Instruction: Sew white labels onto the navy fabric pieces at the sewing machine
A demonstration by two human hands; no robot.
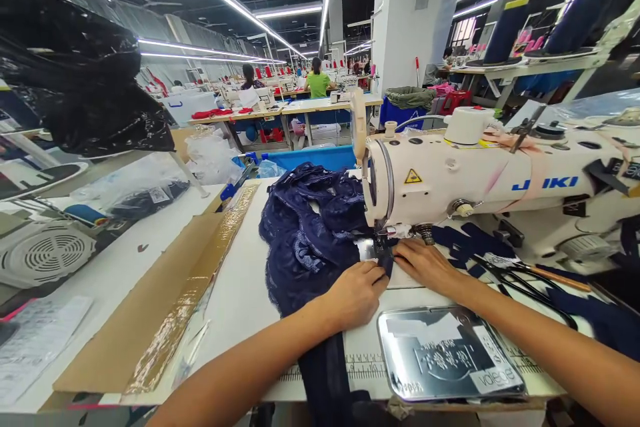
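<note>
A white sewing machine [430, 180] stands at the right, its needle area just ahead of my hands. Navy lace-edged fabric [305, 233] is bunched on the table left of the needle, and a strip of it hangs over the front edge. My left hand [357, 293] is closed on the fabric in front of the presser foot [381, 243]. Close to the foot, on its right, my right hand [425, 263] pinches the fabric's edge with its fingertips. The fingertips of both hands are partly hidden.
A silver tin lid [445, 353] lies before my right forearm. Black scissors [525, 280] and navy pieces [470, 243] lie to the right. Taped cardboard [165, 300] covers the table's left side. A black plastic bag [85, 67] hangs upper left. Other people sit at machines farther back.
</note>
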